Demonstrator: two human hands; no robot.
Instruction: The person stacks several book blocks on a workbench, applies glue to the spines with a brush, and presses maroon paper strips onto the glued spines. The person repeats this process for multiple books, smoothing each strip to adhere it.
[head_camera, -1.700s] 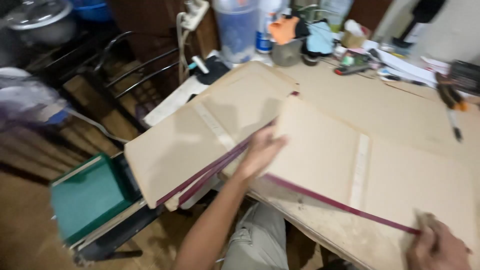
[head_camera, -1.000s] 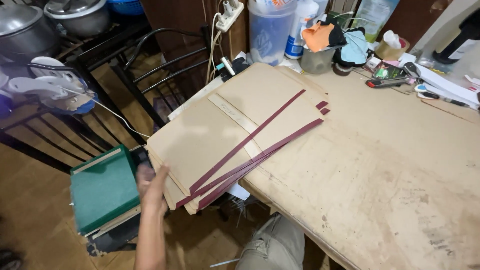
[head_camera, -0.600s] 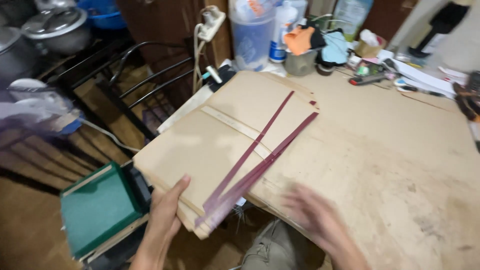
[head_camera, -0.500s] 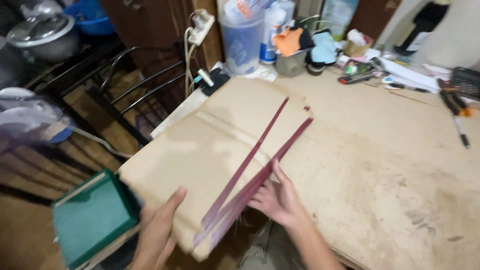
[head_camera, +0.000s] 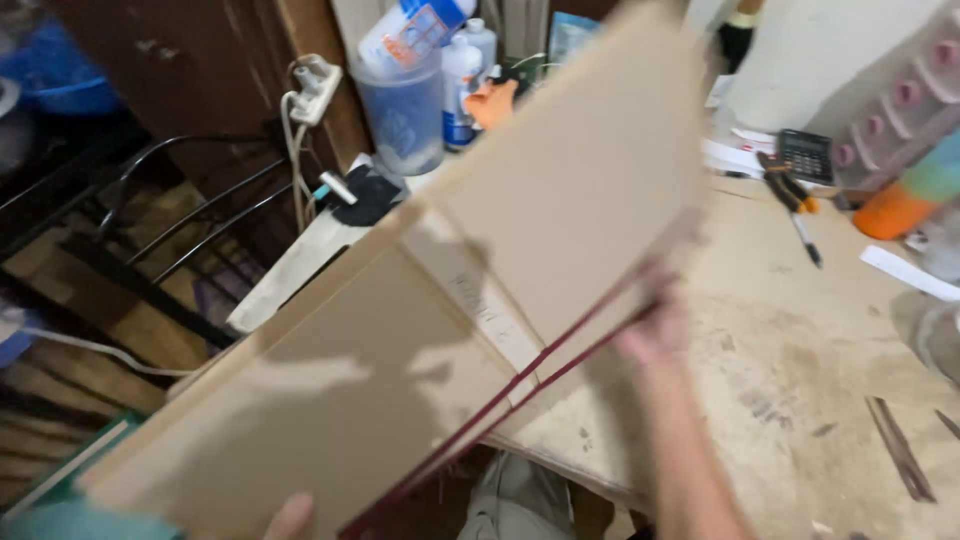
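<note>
Here, two hands, left hand (head_camera: 292, 517) and right hand (head_camera: 655, 328), are gripping one tilted stack of tan, maroon-edged cardboard covers (head_camera: 420, 330).

A big stack of brown cardboard covers (head_camera: 420, 330) with dark red edges is tipped up off the desk (head_camera: 800, 380). The right hand (head_camera: 655, 325) holds the stack at its far edge, and the left hand (head_camera: 290, 518) is under its near corner at the bottom. Behind it are plastic bottles (head_camera: 462, 75), a clear tub (head_camera: 405, 115), a calculator (head_camera: 805, 155) and a pen (head_camera: 806, 238).
</note>
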